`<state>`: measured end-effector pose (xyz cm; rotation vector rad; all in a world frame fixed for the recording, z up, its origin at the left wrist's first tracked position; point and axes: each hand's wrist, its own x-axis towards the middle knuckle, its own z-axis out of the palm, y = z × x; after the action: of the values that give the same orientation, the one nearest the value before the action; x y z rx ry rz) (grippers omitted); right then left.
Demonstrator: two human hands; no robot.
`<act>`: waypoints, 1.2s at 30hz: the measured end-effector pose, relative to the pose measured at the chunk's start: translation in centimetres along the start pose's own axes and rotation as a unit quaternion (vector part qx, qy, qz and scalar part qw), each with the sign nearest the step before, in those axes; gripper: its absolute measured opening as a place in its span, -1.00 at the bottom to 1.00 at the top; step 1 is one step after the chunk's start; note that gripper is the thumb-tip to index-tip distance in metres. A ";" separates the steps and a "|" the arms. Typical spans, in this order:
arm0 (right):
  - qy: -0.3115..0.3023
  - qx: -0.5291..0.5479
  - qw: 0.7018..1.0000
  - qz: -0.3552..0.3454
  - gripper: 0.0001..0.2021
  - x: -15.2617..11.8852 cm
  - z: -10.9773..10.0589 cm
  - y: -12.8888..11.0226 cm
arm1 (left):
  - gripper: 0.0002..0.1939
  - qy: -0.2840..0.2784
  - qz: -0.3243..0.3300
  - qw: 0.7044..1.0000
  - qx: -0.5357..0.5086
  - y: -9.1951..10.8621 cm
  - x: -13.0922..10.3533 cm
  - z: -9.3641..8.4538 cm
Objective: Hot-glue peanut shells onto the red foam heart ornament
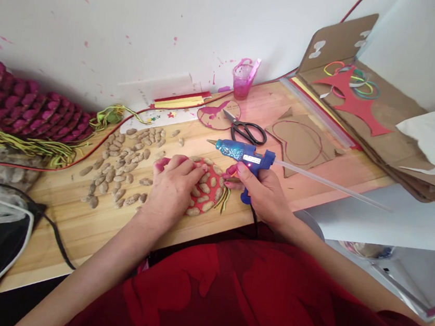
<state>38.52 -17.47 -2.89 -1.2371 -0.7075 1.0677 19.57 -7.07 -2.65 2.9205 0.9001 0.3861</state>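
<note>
My right hand (263,192) is wrapped round a blue glue gun (244,155), its nozzle pointing left and a long clear glue stick sticking out behind. Under my left hand (173,187) lies the left part of a red round piece (206,196) covered with peanuts in shells. The fingers of that hand are bent and press on the piece's upper left; whether they grip a peanut is hidden. Yellow-green strings (223,199) hang at the piece's right edge. Many loose peanuts (121,165) are spread over the wooden table (55,239) to the left.
Black scissors (247,130) rest on a painted cardboard heart (215,114), beside cardboard (302,141) with a drawn heart. Behind stands a cup of pink paint (243,82). A cardboard box (393,136) is at right, magenta cone-like decorations (23,104) and cables at left.
</note>
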 end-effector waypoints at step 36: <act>0.026 0.012 1.000 -0.007 -0.52 0.2 0.2 0.3 | -0.83 0.024 -0.043 0.995 -0.087 1.5 -4.0 -3.5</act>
<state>38.33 -17.23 -3.14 -1.2334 -0.6613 1.0266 16.30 -10.60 0.08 2.7150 0.9441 0.5028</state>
